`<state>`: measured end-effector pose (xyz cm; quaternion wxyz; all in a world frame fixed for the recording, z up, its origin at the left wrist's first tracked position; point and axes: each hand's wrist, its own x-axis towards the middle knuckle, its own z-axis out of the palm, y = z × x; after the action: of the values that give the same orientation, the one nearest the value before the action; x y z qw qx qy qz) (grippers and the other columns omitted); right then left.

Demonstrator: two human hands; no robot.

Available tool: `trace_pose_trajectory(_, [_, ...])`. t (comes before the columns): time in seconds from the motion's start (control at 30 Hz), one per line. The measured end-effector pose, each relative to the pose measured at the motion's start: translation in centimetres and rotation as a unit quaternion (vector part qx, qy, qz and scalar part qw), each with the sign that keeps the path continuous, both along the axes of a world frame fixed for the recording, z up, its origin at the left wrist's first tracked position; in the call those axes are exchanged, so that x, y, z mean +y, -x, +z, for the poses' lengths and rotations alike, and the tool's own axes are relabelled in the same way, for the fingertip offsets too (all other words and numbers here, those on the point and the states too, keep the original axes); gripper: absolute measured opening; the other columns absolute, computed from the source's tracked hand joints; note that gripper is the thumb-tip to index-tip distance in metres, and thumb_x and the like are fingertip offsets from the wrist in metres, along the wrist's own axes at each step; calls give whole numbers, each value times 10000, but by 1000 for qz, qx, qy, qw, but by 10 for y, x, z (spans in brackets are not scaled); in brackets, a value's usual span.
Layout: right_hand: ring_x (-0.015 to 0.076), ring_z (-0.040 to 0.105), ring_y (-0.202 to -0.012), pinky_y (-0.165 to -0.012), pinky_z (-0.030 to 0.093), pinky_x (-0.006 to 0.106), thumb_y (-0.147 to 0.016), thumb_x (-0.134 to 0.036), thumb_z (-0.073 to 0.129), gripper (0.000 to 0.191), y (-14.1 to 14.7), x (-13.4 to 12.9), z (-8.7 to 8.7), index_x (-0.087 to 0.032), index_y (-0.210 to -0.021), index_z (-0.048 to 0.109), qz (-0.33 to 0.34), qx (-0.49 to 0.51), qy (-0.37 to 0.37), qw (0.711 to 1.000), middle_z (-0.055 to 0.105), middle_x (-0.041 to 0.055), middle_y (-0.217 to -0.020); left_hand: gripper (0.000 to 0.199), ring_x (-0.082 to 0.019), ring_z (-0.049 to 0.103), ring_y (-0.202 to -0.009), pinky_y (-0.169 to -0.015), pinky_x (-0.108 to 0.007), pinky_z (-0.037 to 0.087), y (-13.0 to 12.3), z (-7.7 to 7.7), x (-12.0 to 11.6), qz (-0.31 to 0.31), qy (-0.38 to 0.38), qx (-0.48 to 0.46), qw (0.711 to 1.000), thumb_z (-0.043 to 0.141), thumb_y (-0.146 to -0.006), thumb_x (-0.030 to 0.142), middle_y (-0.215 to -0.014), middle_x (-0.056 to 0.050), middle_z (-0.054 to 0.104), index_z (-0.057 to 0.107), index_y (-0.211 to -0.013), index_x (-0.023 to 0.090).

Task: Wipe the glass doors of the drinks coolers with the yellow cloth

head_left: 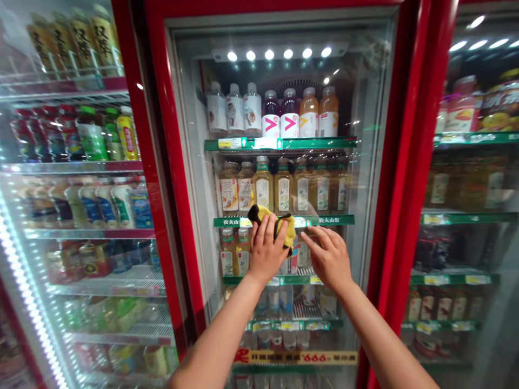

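Observation:
A yellow cloth with black edging [288, 233] lies bunched against the glass door [267, 70] of a red-framed drinks fridge. My left hand [267, 249] is on this cloth, its fingers spread over it and pressing it to the glass. Just to the right, my right hand [329, 254] holds nothing. Its fingers are apart and slightly bent, pointing left towards the cloth. Whether its fingertips touch the glass I cannot tell. Behind the glass, rows of bottles [263, 186] stand on green-edged shelves [340, 220]; both hands hide part of the lower rows.
To the left, a lit fridge section [87, 232] holds several shelves of drinks. Another glass-fronted fridge section [466, 216] stands on the right. Red uprights [409, 178] frame the middle door. A printed strip [300, 357] crosses low on that door.

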<state>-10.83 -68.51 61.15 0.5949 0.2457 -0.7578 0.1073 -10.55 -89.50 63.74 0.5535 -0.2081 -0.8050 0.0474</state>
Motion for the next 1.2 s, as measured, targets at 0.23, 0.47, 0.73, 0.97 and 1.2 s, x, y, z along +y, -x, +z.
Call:
trace_pose_trajectory(0.23, [268, 538, -1294, -1072, 468, 483, -895, -73, 531, 489, 5, 30, -11, -283, -1315, 670, 1, -21, -1, 1000, 637, 87, -1391, 756, -364, 346, -1512, -1243, -602, 270, 3, -5, 6, 11, -93, 33, 995, 724, -862, 298, -1595, -198, 420, 409, -1547, 236])
trace_pose_trajectory(0.47, [262, 548, -1296, -1057, 520, 469, -907, -49, 505, 461, 8, 58, -13, -226, -1291, 689, -2, -30, 6, 1000, 631, 123, -1385, 744, -326, 356, -1514, -1259, -554, 259, 15, 7, 67, -71, 18, -15, 997, 752, -838, 304, -1598, -152, 443, 458, -1520, 272])
trace_pose_trajectory(0.73, [256, 553, -1316, -1075, 527, 471, -912, -37, 489, 447, 1, 95, -20, -208, -1269, 697, -12, -54, 5, 998, 636, 134, -1379, 699, -327, 420, -1477, -1250, -543, 284, 12, -5, 66, -33, -36, 17, 999, 732, -855, 281, -1570, -160, 479, 483, -1507, 279])
trace_pose_trajectory(0.97, [244, 566, -1302, -1082, 537, 437, -965, -74, 463, 393, -9, 119, -22, -185, -1265, 691, -6, -65, 29, 997, 629, 149, -1369, 757, -321, 348, -1519, -1254, -543, 271, 25, 11, 127, -83, 21, -17, 996, 754, -829, 271, -1614, -156, 417, 455, -1524, 260])
trace_pose_trajectory(1.2, [241, 550, -1327, -1069, 542, 447, -969, -78, 449, 448, -12, 141, -35, -232, -1331, 664, 16, -84, 40, 996, 622, 143, -1387, 771, -289, 371, -1509, -1259, -519, 272, 25, -4, 125, -113, 107, -53, 986, 776, -807, 257, -1597, -122, 452, 468, -1514, 287])
